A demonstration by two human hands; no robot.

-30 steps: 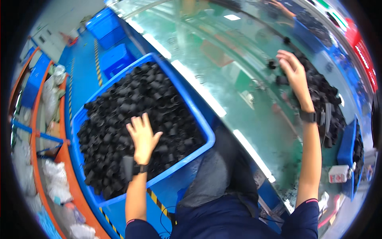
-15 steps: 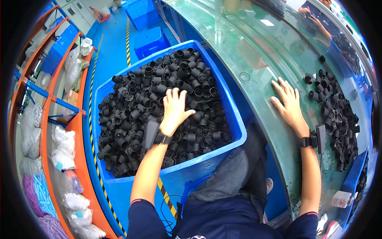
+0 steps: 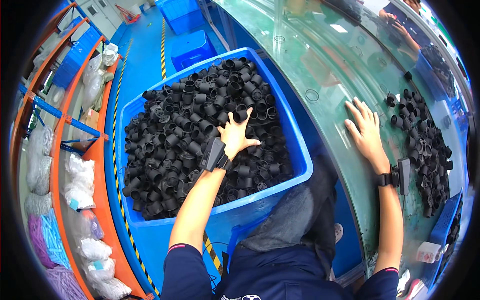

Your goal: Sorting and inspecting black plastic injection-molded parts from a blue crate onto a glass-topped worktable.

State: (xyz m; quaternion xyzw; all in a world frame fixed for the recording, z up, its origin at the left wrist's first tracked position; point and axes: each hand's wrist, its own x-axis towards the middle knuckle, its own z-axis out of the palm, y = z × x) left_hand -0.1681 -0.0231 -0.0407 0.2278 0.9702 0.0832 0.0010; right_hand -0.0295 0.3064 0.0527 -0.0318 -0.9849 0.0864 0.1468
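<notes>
Left hand (image 3: 234, 135), grip spread open, among black tubes (image 3: 202, 100) heaped in blue bin (image 3: 299, 145) | right hand (image 3: 368, 134), open, over green bench (image 3: 325, 112), near tube pile (image 3: 427, 150) | closing thumb and fingers evenly, low around tubes, would likely work best

No words are legible: red print (image 3: 425, 255) on the white plastic bottle (image 3: 429, 251) at the near end of the shiny green worktop (image 3: 327, 127) is too small; the navy fabric shirt (image 3: 270, 270) left of the worktop bears a white emblem (image 3: 251, 297).
</notes>
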